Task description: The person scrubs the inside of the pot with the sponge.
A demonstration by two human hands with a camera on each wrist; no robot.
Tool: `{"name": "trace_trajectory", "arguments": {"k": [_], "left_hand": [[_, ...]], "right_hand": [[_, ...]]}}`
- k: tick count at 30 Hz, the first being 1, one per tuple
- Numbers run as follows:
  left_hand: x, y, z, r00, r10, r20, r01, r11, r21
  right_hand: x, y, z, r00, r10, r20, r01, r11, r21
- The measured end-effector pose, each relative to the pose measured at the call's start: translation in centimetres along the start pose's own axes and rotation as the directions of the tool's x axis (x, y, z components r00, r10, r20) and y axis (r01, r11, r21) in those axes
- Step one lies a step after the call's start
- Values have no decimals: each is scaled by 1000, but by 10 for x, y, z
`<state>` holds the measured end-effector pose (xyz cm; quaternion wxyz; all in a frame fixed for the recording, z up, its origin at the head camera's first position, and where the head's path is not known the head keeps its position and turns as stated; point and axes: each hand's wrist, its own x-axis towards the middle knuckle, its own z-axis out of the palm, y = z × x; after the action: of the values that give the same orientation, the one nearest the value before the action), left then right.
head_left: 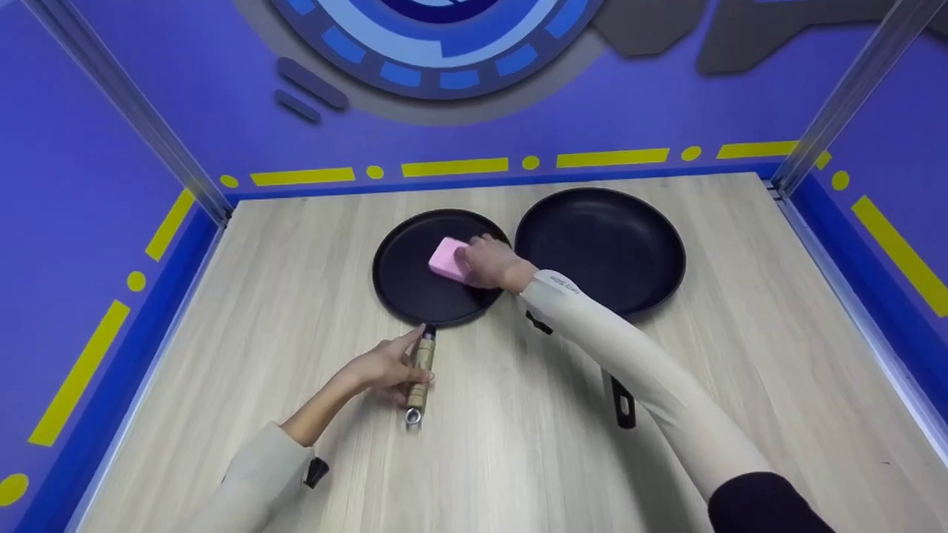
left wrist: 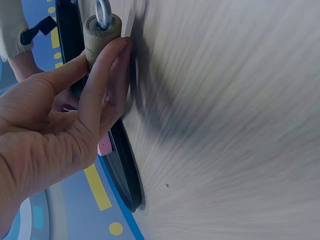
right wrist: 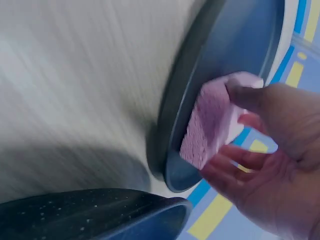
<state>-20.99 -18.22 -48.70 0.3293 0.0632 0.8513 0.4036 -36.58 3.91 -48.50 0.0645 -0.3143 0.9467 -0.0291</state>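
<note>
A shallow black pan (head_left: pixel 404 277) with a wood-look handle (head_left: pixel 418 392) lies on the table, left of centre. My left hand (head_left: pixel 381 368) grips that handle between thumb and fingers; the left wrist view shows the handle's end with its metal ring (left wrist: pixel 103 14). Over the pan's cooking surface, my right hand (head_left: pixel 490 263) holds a pink sponge (head_left: pixel 447 259). In the right wrist view the thumb and fingers pinch the sponge (right wrist: pixel 207 120) at its sides, and its lower edge is at the pan's surface (right wrist: pixel 240 45).
A larger, deeper black frying pan (head_left: pixel 600 244) stands to the right, close beside the shallow one. Its black handle (head_left: pixel 623 403) points toward me, partly under my right forearm. Blue printed walls (head_left: pixel 444 141) enclose the wooden table (head_left: pixel 296 281) at the back and sides.
</note>
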Motion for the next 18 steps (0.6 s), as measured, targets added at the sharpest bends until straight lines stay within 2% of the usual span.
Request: {"name": "trace_trajectory", "arguments": {"k": [5, 12, 18], "left_hand": [[0, 1, 1, 1000, 11, -3, -11, 1000, -16], [0, 0, 2, 1000, 21, -12, -21, 999, -29], [0, 0, 1, 999, 49, -11, -49, 999, -11]], "right_hand": [[-12, -14, -1, 993, -107, 44, 107, 994, 17], [-17, -35, 4, 975, -220, 41, 220, 975, 9], [-17, -38, 5, 958, -285, 30, 284, 959, 22]]}}
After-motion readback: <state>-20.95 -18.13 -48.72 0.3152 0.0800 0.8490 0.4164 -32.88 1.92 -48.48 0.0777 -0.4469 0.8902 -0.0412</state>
